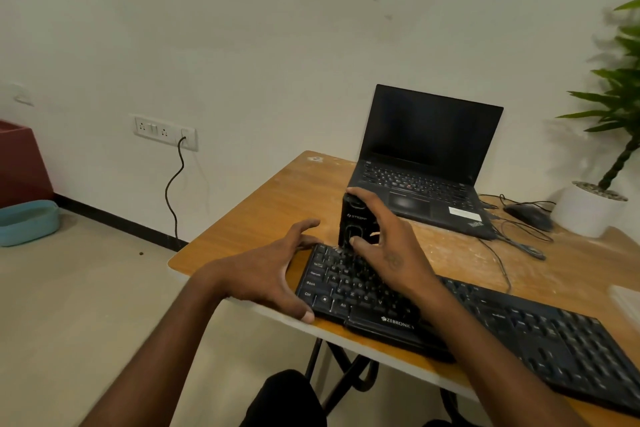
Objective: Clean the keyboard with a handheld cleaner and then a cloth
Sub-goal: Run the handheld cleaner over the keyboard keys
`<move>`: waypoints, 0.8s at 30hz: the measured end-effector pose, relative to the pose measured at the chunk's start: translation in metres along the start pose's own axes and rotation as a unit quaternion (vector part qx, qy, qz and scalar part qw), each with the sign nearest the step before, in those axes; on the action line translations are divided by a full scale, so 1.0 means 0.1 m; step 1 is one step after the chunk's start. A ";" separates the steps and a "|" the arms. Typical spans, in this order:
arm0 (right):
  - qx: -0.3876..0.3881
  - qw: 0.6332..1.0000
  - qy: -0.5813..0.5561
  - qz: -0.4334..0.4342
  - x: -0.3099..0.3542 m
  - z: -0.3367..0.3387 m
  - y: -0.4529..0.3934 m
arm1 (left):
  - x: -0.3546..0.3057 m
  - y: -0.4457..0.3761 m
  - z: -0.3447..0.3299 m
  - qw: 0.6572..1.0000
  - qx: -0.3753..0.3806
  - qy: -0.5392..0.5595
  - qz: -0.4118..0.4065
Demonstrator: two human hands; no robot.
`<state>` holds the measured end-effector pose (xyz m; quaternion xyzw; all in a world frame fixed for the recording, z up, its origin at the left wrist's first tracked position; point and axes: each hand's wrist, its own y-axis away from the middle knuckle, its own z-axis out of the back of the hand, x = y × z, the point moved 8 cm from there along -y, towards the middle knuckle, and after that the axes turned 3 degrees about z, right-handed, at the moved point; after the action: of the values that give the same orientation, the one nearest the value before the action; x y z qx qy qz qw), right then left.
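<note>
A long black keyboard [502, 319] lies slantwise along the near edge of a wooden table [277, 204]. A black handheld cleaner [353, 218] stands upright on the keyboard's far left keys. My right hand [384, 239] grips the cleaner from the right, fingers over its top and thumb on its front. My left hand [273, 274] holds the keyboard's left end, fingers spread over the far corner and thumb on the near edge. No cloth shows.
An open black laptop [426, 163] sits behind the cleaner. A black mouse [530, 215] with loose cables and a white potted plant [592, 208] stand at the right. A wall socket [166, 132] with a hanging cable and a blue tub [27, 222] are at the left.
</note>
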<state>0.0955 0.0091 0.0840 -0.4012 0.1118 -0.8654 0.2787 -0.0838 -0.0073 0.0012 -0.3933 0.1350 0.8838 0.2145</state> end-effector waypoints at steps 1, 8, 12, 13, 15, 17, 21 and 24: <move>-0.003 1.000 -0.005 -0.003 -0.03 0.06 0.05 | 0.00 0.00 0.00 1.000 0.000 0.001 0.001; -0.014 1.000 -0.025 -0.011 -0.02 0.09 0.15 | -0.01 0.00 0.00 1.000 -0.006 0.013 -0.004; 0.012 0.999 -0.021 0.032 0.23 -0.24 0.04 | -0.07 0.02 0.00 1.000 -0.003 0.014 -0.007; 0.015 0.999 -0.021 0.037 0.28 -0.28 0.03 | -0.07 0.02 0.00 1.000 -0.003 0.015 -0.007; 0.019 0.999 -0.036 0.034 0.32 -0.29 0.07 | -0.09 0.03 0.00 1.000 -0.005 0.014 -0.011; 0.024 0.998 -0.058 0.032 0.38 -0.25 0.20 | -0.10 0.03 0.01 1.000 -0.009 0.008 -0.018; 0.045 0.996 -0.062 0.049 0.57 -0.23 0.59 | -0.10 0.02 0.01 0.999 -0.017 -0.004 -0.031; 0.050 0.995 -0.070 0.050 0.63 -0.24 0.72 | -0.10 0.03 0.00 0.999 -0.017 0.000 -0.030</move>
<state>0.0731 -0.0868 0.0781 -0.4404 0.0684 -0.8244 0.3488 -0.0792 -0.0121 0.0085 -0.4012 0.1080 0.8790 0.2339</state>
